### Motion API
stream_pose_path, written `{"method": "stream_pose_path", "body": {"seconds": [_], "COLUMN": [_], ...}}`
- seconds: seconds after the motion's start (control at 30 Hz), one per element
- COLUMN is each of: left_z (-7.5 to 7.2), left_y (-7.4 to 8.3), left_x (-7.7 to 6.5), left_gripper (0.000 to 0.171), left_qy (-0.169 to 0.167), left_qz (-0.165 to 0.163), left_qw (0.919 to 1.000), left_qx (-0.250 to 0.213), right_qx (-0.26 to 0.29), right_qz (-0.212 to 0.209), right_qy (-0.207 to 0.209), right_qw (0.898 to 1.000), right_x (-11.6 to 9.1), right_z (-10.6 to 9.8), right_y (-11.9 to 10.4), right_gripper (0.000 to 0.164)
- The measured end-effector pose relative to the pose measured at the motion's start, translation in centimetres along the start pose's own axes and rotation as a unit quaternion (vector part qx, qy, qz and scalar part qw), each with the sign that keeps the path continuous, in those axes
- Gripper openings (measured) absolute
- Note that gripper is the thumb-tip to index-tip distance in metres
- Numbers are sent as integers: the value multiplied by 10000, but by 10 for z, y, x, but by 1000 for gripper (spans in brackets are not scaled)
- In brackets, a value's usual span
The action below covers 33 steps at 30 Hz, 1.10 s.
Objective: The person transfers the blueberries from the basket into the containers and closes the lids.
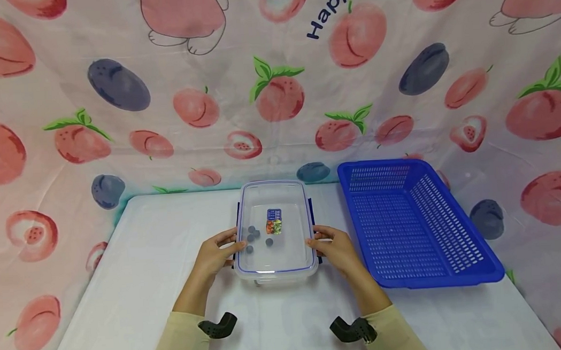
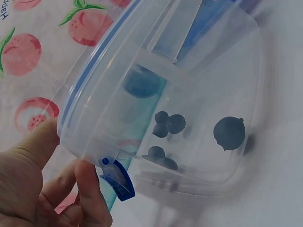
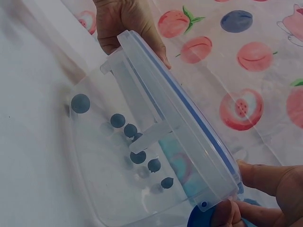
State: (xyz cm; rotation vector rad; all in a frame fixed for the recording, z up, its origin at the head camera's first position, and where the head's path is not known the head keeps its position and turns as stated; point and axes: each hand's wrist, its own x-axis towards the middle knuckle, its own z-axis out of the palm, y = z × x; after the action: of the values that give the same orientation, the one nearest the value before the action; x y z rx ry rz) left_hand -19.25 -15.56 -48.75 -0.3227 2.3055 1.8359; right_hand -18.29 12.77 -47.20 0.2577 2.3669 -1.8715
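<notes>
A clear plastic food container with a lid stands on the white table between both hands. Its lid carries a blue seal line and a small printed label. Several dark blueberries lie loose inside, mostly on the left. My left hand grips the left side, thumb on the lid's edge and fingers beneath, by a blue side latch. On the right side my right hand does likewise, thumb at the lid's rim and fingers at a blue latch. Clear flaps jut out from the lid.
A blue perforated plastic basket sits at the right, close to the right forearm. The white tabletop reaches back to a fruit-printed cloth. Dark wrist mounts are on both sleeves.
</notes>
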Motion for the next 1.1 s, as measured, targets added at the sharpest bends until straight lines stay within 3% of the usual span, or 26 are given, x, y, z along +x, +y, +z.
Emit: {"method": "stream_pose_path", "body": {"seconds": [0.47,0.73,0.8,0.9,0.97,1.1], "left_z": [3,0,0,5,8,12], "left_y": [-2,-13,-18,-24,-27,-27], "left_x": [-2,-6,-7,-5,-5,-4], "left_gripper": [56,54,60,71,74,71], "left_qy": [69,402,392,116,-15,95], "left_qz": [-53,-67,-123,-218,-302,-406], "left_qw": [9999,9973,9977,9989,9984,9972], "left_qx": [-100,-615,-546,-399,-475,-616], "right_qx": [85,-505,-346,-27,209,520], "right_qz": [-15,-90,76,347,453,442], "right_qy": [-15,712,640,302,46,-173], "right_qw": [10000,9961,9973,9989,9987,9975], "right_x": [0,-5,-6,-5,-4,-3], "right_z": [0,5,6,6,6,8], "right_y": [3,22,27,33,35,36], "right_gripper": [48,78,83,87,84,73]}}
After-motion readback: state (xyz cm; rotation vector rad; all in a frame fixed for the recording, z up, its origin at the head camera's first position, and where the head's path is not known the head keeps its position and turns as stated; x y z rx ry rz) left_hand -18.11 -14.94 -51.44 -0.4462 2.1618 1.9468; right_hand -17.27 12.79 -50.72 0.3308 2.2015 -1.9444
